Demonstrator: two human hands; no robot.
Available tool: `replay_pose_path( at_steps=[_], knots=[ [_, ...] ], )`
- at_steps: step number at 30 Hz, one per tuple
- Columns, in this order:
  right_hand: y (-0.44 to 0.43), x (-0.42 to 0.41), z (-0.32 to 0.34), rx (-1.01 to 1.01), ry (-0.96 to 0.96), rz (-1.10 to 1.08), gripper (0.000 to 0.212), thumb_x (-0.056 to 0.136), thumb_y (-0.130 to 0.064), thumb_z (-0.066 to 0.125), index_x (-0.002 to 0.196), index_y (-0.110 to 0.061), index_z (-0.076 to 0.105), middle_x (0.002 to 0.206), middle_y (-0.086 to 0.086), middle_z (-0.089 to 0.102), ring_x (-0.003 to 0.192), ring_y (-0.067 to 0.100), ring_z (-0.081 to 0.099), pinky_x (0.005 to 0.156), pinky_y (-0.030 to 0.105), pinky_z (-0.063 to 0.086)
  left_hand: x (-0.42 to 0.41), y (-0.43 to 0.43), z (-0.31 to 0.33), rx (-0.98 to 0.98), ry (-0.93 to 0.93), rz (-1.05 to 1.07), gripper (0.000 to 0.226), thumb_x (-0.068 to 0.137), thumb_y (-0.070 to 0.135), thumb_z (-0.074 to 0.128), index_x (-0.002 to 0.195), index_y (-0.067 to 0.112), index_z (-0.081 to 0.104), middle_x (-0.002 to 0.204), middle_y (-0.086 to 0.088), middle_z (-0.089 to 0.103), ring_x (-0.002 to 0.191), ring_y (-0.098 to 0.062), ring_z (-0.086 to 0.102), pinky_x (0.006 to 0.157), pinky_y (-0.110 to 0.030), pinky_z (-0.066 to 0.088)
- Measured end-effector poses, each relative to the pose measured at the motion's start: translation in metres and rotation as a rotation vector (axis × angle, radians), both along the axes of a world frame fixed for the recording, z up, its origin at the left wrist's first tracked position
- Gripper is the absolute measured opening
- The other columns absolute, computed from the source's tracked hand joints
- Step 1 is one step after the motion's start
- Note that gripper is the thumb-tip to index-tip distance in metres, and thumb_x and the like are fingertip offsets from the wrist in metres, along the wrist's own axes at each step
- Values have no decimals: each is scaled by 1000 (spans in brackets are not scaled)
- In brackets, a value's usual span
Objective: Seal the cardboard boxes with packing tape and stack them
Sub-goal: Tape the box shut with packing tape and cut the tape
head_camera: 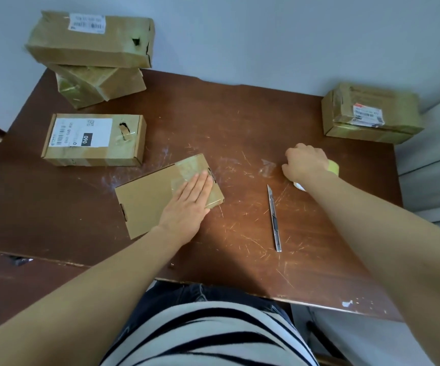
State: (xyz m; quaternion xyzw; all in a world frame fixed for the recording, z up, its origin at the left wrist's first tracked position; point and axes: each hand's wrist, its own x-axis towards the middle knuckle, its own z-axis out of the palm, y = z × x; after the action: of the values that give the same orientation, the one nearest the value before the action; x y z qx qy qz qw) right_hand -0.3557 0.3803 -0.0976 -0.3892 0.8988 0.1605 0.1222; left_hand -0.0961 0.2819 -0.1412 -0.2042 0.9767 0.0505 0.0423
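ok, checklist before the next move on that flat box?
1. Left hand flat on flat box, holding it down: ok.
2. Tape strip laid across box's far end: ok.
3. Box's near end taped: not ok, none visible.
4. Right hand gripping tape roll: ok.
5. Knife clear of both hands on table: ok; blade out or in: cannot tell.
6. Far-left top box square on lower box: not ok, skewed.
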Motion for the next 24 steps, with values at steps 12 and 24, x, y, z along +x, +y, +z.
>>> replay_pose_path(
  at_steps=[12,24],
  knots=[
    [-2,-15,5,160,-4,-31,32,97,-36,42,117,-17,60,120,7,60,116,28,52,99,37,32,-8,-2,11,127,-115,13,75,102,26,41,147,11,-17,158,-10,-16,144,-21,-21,117,-30,-2],
    [-10,-18,14,277,-133,-77,12,87,-27,59,94,-18,55,78,1,53,77,21,54,66,32,39,6,-14,29,542,380,531,71,88,18,41,152,7,12,159,-2,5,147,-16,0,117,-26,1]
  ],
)
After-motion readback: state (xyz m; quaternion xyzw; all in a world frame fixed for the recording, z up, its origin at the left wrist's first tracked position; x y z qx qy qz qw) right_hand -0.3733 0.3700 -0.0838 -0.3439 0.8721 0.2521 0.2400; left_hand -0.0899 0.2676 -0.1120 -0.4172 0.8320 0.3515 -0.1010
